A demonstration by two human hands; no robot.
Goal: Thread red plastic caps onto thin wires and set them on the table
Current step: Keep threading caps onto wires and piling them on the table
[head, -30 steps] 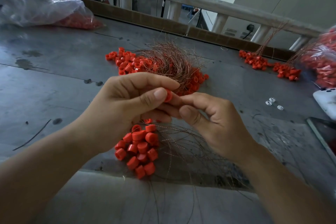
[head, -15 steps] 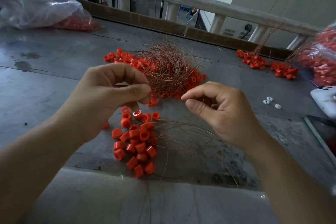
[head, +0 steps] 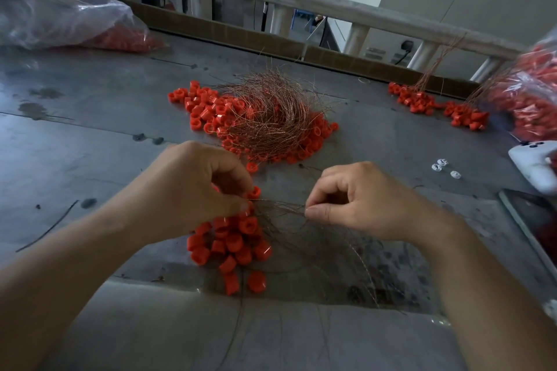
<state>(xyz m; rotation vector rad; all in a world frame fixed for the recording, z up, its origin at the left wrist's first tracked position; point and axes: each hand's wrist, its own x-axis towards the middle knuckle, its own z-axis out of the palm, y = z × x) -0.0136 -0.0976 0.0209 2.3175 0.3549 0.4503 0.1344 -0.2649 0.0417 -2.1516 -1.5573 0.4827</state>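
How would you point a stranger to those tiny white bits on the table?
On the grey metal table, find the white device at the right edge. Just left of it lie three small white pieces, the only small bits there that aren't red.

We see the left hand (head: pixel 193 190) curled over a cluster of red caps (head: pixel 232 242) on the grey table (head: pixel 90 144), thumb and fingers pinching the thin wires (head: pixel 280 208) that run across to the right hand (head: pixel 364 205), which pinches them between thumb and forefinger. Behind the hands we find a tangle of copper wire (head: pixel 271 111) lying on a pile of loose caps (head: pixel 205 108), with a plastic bag (head: pixel 66 21) of caps far left.
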